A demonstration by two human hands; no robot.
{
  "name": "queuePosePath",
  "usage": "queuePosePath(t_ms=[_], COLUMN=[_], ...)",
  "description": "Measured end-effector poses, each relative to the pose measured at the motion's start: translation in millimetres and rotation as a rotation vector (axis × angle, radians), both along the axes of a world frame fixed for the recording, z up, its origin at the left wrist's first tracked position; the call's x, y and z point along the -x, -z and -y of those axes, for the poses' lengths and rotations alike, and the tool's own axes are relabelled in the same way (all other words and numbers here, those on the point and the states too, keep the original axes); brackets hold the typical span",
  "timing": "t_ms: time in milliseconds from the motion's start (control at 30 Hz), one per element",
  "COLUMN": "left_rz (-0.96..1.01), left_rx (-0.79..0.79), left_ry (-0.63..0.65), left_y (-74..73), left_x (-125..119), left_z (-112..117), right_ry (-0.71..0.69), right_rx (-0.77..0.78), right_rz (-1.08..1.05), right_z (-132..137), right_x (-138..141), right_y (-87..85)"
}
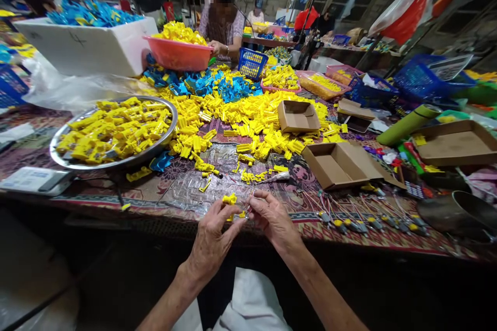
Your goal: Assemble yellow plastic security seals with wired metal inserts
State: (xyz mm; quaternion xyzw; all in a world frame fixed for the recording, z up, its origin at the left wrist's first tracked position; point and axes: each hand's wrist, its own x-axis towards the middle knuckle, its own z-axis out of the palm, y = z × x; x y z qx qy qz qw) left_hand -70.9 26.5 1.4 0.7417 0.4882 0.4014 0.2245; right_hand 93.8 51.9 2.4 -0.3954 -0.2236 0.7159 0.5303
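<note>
Just above the table's front edge, my left hand (215, 235) is closed round a small yellow plastic part (230, 199). My right hand (273, 217) pinches a thin wire close beside it, and its fingertips almost meet those of the left. Where the wire ends is too small to make out. Beyond the hands lie a few loose yellow pieces (254, 176) and a big heap of yellow parts (252, 114). To the right, along the front edge, several small grey motors with yellow tips (353, 225) lie in a row with their wires.
A metal basin (174, 114) heaped with yellow parts stands left, near a white scale (37, 181). Cardboard boxes (330, 165) and a dark metal pot (458, 214) are right. Across the table a person (223, 15) touches a red tub (178, 54); a white foam box (89, 44) holds blue parts.
</note>
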Motion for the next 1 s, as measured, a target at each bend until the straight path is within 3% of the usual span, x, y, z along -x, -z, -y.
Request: queuePosePath(t_ms=[167,333,500,667,733,800,900,1000], left_rz=[-0.027,0.038,0.341,0.599,0.668,0.694,0.683,0.660], left_rx=[-0.073,0.035,0.322,0.632,0.699,0.726,0.727,0.731], left_ry=[0.012,0.032,-0.060,-0.188,-0.213,-0.221,-0.213,-0.193], left_y=[0.8,-4.5,-1.3,1.2,-0.6,-2.9,-6.3,-9.4], left_x=[2,1,-3,2,6,9,12,14], left_z=[-3,-7,-11,-18,-18,-17,-13,-10], right_ry=[0.005,-0.013,-0.009,0.177,0.169,0.050,-0.147,-0.196], right_rx=[0.018,0.018,0.000,-0.180,-0.224,-0.189,-0.092,-0.002], right_rz=[-0.002,0.017,0.112,0.548,0.633,0.596,0.364,0.096], right_z=[0,2,-2,-7,-1,8,22,25], right_x=[1,3,3,-5,-3,3,19,30], right_y=[2.9,1.8,-0.8,-0.3,0.2,0.0,-1.4,-1.3])
